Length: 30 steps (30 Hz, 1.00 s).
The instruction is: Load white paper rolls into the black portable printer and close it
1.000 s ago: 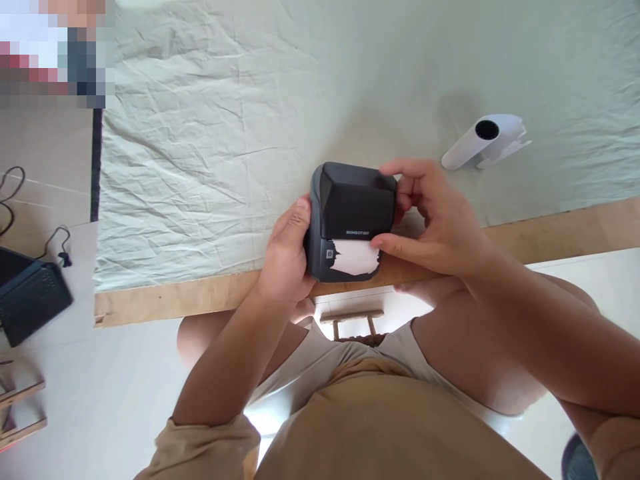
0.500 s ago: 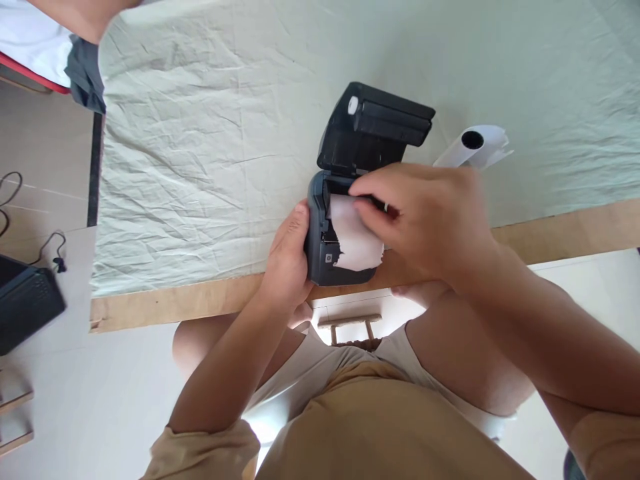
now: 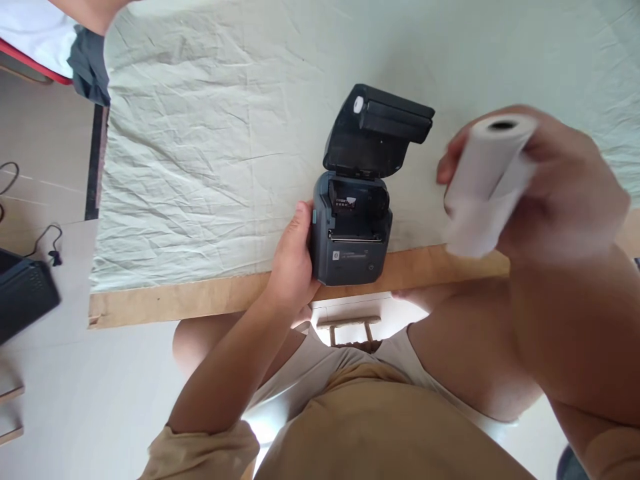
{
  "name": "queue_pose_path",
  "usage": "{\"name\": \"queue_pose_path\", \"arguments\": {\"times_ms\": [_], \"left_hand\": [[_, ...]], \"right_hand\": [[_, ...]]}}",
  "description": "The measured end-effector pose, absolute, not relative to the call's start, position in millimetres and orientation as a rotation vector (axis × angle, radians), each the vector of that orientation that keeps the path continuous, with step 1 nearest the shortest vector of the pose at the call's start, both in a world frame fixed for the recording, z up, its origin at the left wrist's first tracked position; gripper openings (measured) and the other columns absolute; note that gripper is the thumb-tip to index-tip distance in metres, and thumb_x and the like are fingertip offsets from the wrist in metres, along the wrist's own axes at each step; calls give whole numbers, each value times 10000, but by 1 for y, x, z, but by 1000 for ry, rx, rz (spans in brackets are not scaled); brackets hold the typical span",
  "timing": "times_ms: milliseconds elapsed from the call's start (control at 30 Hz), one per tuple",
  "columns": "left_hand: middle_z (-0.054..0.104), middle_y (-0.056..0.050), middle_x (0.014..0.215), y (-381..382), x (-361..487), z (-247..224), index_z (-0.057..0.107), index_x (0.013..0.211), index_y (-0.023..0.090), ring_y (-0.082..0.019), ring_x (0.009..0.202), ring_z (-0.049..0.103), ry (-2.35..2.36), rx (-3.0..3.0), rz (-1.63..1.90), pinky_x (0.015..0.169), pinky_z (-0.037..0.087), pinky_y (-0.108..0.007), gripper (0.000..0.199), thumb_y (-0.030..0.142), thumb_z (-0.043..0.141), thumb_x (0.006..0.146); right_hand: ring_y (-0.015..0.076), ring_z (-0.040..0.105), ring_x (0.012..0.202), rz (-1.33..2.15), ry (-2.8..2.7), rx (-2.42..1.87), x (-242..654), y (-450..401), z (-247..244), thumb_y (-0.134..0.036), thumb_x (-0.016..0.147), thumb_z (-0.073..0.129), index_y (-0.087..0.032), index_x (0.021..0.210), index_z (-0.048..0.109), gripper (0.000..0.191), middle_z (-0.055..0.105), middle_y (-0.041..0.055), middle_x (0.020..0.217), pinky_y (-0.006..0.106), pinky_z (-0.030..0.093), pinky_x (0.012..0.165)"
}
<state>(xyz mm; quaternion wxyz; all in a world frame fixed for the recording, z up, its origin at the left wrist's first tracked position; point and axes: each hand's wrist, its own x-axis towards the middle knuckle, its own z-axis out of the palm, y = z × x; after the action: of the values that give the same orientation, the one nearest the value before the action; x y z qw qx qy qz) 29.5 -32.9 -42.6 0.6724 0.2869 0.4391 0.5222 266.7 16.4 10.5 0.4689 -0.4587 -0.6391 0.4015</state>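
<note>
- Two hands at work: the right hand is wrapped around a roll, blurred; the left hand grips the printer by its side, most fingers hidden.
- The roll hangs in the air, well apart from the printer's raised lid.
- A slack grip could let the roll unwind; a knock might drop the lid; a shove could tip the printer off the wooden edge.
- Creased cloth beneath.
- Farther off, another person's arm; a black box at left.
</note>
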Motion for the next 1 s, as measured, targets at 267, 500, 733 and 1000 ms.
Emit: {"name": "queue_pose_path", "arguments": {"times_ms": [267,500,733,1000], "left_hand": [[876,-45,960,-30,31,-39,748,907,268,-404,1325,832,1021,609,1190,977,754,-511,480,743,809,940],[875,-57,1020,-31,32,-38,739,963,270,-413,1359,814,1044,634,1193,1008,752,-535,460,725,802,940],[881,-44,1054,-35,29,-35,747,983,265,-384,1286,844,1014,616,1171,977,761,-504,402,666,734,1019],[868,-44,970,-33,31,-32,739,970,260,-370,1219,858,1026,596,1144,956,760,-485,384,641,773,964]], "right_hand": [[194,570,564,725,-1703,-1425,280,31,-50,-610,918,847,-292,949,625,389,619,-22,695,418,558,575],[318,719,915,400,-1982,-1450,285,33,-60,-617,879,924,-318,1187,701,484,781,81,1047,531,632,914],[395,745,1310,8,-1938,-1376,326,17,-6,-496,1009,826,-332,1382,795,409,805,132,1364,569,605,1110],[359,771,1189,248,-2007,-1559,367,63,-53,-610,831,979,-396,1315,847,545,793,101,1272,607,650,1093]]}}
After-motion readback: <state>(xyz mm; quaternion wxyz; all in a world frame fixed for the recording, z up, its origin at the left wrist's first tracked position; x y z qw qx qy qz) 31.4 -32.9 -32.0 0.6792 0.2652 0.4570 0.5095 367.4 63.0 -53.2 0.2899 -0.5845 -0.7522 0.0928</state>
